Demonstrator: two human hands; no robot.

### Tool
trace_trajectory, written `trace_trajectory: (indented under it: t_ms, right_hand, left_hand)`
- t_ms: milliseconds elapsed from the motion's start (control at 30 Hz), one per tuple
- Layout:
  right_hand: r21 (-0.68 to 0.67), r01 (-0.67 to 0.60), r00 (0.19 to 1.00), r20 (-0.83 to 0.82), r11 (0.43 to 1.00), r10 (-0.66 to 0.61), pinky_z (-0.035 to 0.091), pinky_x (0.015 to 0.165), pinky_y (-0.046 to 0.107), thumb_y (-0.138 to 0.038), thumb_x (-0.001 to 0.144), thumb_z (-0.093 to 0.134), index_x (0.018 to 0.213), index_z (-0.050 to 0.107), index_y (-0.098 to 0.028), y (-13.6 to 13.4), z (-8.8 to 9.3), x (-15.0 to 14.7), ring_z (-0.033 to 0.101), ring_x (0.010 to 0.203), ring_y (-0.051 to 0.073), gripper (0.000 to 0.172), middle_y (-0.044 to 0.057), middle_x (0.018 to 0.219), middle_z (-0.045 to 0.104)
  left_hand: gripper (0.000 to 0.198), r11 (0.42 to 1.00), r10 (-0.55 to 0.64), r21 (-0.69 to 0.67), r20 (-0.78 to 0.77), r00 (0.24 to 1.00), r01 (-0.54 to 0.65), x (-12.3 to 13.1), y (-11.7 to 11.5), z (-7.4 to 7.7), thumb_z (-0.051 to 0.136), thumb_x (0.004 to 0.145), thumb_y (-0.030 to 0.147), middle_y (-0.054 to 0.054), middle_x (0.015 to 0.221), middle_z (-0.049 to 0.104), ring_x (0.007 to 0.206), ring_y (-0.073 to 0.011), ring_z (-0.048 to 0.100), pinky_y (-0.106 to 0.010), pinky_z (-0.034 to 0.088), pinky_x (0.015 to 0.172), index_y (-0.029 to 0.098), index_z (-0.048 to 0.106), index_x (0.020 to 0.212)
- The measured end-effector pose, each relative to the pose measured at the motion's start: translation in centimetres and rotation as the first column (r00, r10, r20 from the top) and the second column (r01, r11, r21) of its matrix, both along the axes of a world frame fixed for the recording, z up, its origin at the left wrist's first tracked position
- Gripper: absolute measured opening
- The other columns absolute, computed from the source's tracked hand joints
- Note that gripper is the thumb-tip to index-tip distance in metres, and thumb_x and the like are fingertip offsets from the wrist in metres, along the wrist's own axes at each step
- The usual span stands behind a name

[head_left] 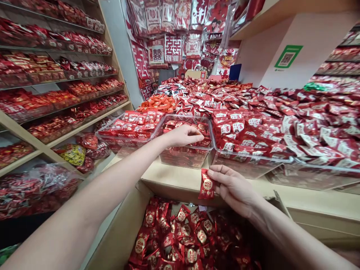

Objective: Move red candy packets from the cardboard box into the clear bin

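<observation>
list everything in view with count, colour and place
held packet: one, red, gold, in right hand
cardboard box: one, brown, bottom centre
boxed packets: many, red, gold, inside box
counter: one, beige, behind box
bins: at least four, clear, counter's front edge
heaped packets: many, mostly red, across counter
shelf unit: one, pale wood, left
shelf packs: many, mostly red, left
hanging packs: many, red, white, centre back
code sign: one, green, white, upper right
left hand: one, bare, over second bin from left
right hand: one, bare, near box

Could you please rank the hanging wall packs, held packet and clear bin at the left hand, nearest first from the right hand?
1. Held packet: in the right hand
2. Clear bin: ahead, leftward
3. Hanging wall packs: at the back
</observation>
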State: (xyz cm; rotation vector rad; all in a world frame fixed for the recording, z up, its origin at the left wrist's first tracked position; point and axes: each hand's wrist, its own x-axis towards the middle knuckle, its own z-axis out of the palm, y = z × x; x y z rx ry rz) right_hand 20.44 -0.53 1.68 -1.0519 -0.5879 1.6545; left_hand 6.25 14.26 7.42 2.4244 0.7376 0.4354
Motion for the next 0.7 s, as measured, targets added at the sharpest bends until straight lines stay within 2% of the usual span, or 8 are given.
trace_trajectory:
  t_ms: [100,200,333,433,567,700]
  right_hand:
    - [0.032,-0.011,0.997,0.08,0.999,0.009,0.042,0.057,0.021,-0.019,0.061,0.068,0.076,0.05,-0.016,0.1,0.2,0.3,0.053,0.058,0.007,0.023,-0.002,0.069,0.058]
    - [0.043,-0.089,0.991,0.104,0.995,0.084,0.04,0.053,0.019,-0.022,0.062,0.068,0.081,0.051,-0.017,-0.1,0.5,0.2,0.051,0.055,0.006,0.026,-0.002,0.068,0.058]
    - [0.002,-0.274,0.932,0.247,0.962,0.265,0.035,0.045,0.018,-0.025,0.062,0.067,0.086,0.053,-0.016,-0.9,0.6,-0.5,0.046,0.045,0.004,0.03,-0.005,0.063,0.054]
    - [-0.003,-0.329,0.886,0.343,0.944,0.31,0.036,0.046,0.02,-0.03,0.064,0.065,0.083,0.053,-0.015,-1.3,0.4,-0.9,0.048,0.046,0.005,0.027,-0.003,0.064,0.055]
    - [0.025,-0.295,0.893,0.363,0.955,0.267,0.037,0.051,0.02,-0.034,0.066,0.061,0.08,0.052,-0.016,-1.2,0.3,-0.8,0.047,0.051,0.006,0.024,-0.003,0.062,0.053]
    - [0.183,-0.205,0.88,0.464,0.962,0.099,0.029,0.047,0.018,-0.035,0.069,0.059,0.078,0.052,-0.017,-0.6,0.3,-0.2,0.036,0.05,0.004,0.022,-0.004,0.064,0.049]
  left_hand:
    - [0.032,1.0,0.001,0.015,-0.015,1.0,-0.001,0.0,0.2,-0.2,0.045,0.075,0.037,-0.002,0.077,0.059,0.066,-0.0098,0.049,-0.022,0.037,0.064,0.012,0.06,0.09]
    - [0.029,0.999,-0.006,0.047,-0.039,0.999,0.008,0.0,0.3,-0.3,0.048,0.073,0.031,-0.003,0.084,0.062,0.072,-0.0113,0.052,-0.023,0.038,0.068,0.012,0.06,0.093]
    - [0.028,0.997,0.016,0.08,-0.077,0.997,-0.009,0.1,0.3,-0.5,0.048,0.073,0.03,-0.002,0.079,0.061,0.069,-0.0114,0.052,-0.022,0.038,0.065,0.011,0.06,0.09]
    - [0.026,0.996,0.038,0.082,-0.084,0.996,-0.031,0.1,0.2,-0.5,0.047,0.073,0.028,-0.001,0.073,0.06,0.065,-0.0105,0.05,-0.022,0.038,0.062,0.011,0.06,0.087]
    - [0.025,0.999,0.018,0.036,-0.068,0.998,-0.016,0.2,0.2,-0.5,0.047,0.07,0.018,-0.001,0.078,0.061,0.068,-0.0098,0.051,-0.021,0.039,0.065,0.012,0.06,0.091]
    - [0.035,0.992,0.103,-0.075,0.004,0.995,-0.103,0.2,0.4,-1.0,0.042,0.068,0.008,-0.002,0.08,0.061,0.065,-0.0095,0.053,-0.022,0.041,0.062,0.012,0.056,0.099]
